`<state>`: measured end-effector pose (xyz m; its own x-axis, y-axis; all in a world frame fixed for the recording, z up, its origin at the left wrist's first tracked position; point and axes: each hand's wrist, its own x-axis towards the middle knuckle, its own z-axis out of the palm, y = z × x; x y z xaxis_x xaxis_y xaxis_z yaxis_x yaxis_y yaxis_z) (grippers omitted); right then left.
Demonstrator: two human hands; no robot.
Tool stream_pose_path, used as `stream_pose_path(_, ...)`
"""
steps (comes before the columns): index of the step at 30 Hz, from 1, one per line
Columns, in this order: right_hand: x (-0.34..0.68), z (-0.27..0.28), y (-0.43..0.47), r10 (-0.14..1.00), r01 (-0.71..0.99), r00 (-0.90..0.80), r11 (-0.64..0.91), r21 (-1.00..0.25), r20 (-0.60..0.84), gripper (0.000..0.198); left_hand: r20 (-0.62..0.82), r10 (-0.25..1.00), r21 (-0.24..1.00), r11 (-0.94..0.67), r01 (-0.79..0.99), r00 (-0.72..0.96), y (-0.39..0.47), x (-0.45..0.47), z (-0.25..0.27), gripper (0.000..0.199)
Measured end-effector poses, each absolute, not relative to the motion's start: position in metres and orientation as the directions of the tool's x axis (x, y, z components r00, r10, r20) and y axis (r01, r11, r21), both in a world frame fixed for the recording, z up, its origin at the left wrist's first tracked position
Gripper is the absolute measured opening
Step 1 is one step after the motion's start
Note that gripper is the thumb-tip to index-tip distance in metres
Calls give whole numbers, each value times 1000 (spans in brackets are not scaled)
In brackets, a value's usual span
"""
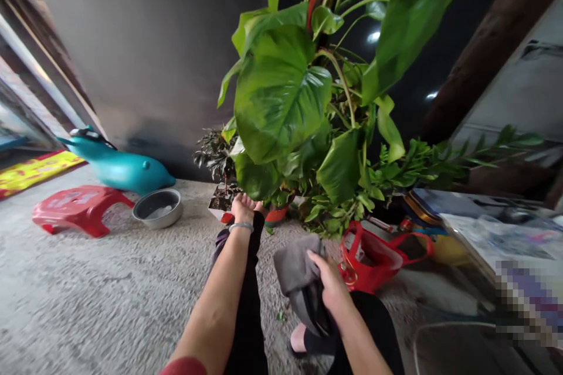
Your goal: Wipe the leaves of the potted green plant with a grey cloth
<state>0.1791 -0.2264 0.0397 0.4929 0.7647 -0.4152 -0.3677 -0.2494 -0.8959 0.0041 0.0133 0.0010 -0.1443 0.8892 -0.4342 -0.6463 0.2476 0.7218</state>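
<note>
A grey cloth [299, 263] hangs folded from my right hand [332, 281], which is closed on it above the floor. My left hand [243, 206], with a bracelet at the wrist, reaches forward low by the potted plants. It is close to a white square pot [219, 202] of dark-leaved plant and just under a big green leaf [259, 179]. Its fingers are small and partly hidden, so their grip does not show. A tall plant with broad green leaves [281, 94] rises in front of me, its red pot [277, 215] mostly covered.
To the left are a red plastic stool [81, 208], a metal basin [157, 211] and a teal inflatable-looking toy [127, 170]. A red bag [373, 261] stands right of the cloth. Farther right is a plastic-covered surface [497, 240]. A dark wall [167, 47] is behind the plants.
</note>
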Motion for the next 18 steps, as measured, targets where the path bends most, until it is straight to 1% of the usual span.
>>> stream_pose_path(1, 188, 45, -243, 756, -344, 513, -254, -904, -407, 41, -416, 896, 697, 205, -687, -155, 12, 2, 5, 26)
stream_pose_path(2, 198, 58, -256, 745, -320, 552, -227, -920, -376, 42, -378, 914, 673, 162, -721, -148, 10, 1, 10, 34)
stream_pose_path(3, 210, 77, -264, 723, -291, 620, -151, -945, -306, 41, -321, 939, 654, 126, -746, -122, 6, 3, 15, 42)
stream_pose_path(4, 220, 102, -266, 680, -251, 705, -24, -968, -200, 40, -253, 964, 644, 103, -758, -83, 3, 5, 19, 49)
stream_pose_path(5, 228, 129, -262, 613, -195, 786, 123, -973, -80, 37, -190, 981, 648, 94, -755, -41, -2, 8, 23, 54)
stream_pose_path(6, 233, 156, -252, 508, -119, 859, 312, -942, 60, 32, -147, 989, 667, 88, -740, -15, -7, 12, 26, 56)
stream_pose_path(7, 235, 181, -238, 435, -64, 883, 482, -874, 175, 29, -123, 992, 694, 82, -715, -6, -12, 16, 27, 54)
stream_pose_path(8, 232, 202, -219, 393, -37, 884, 597, -801, 252, 28, -114, 993, 722, 77, -688, -8, -17, 19, 27, 51)
stream_pose_path(9, 225, 216, -198, 395, -50, 872, 659, -750, 289, 29, -111, 994, 746, 73, -662, -16, -23, 22, 26, 47)
stream_pose_path(10, 215, 225, -178, 448, -106, 849, 663, -742, 279, 31, -109, 994, 766, 74, -639, -16, -28, 24, 24, 44)
stream_pose_path(11, 201, 225, -158, 546, -190, 806, 604, -774, 229, 32, -102, 995, 779, 78, -623, -3, -33, 26, 22, 42)
stream_pose_path(12, 186, 219, -143, 660, -280, 738, 489, -826, 140, 32, -86, 996, 789, 80, -609, 20, -37, 27, 20, 40)
stream_pose_path(13, 170, 206, -132, 763, -359, 645, 329, -874, 22, 30, -67, 997, 798, 79, -598, 43, -40, 28, 18, 39)
stream_pose_path(14, 155, 188, -128, 832, -402, 543, 143, -904, -110, 27, -50, 997, 807, 71, -587, 53, -41, 28, 16, 39)
stream_pose_path(15, 142, 166, -131, 848, -409, 494, 31, -912, -192, 24, -40, 998, 816, 66, -574, 57, -42, 27, 14, 38)
stream_pose_path(16, 134, 142, -141, 855, -399, 463, -36, -916, -235, 25, -42, 998, 826, 66, -561, 54, -41, 27, 12, 37)
stream_pose_path(18, 132, 101, -175, 850, -293, 448, -154, -944, -278, 29, -86, 996, 837, 92, -539, 35, -37, 26, 10, 37)
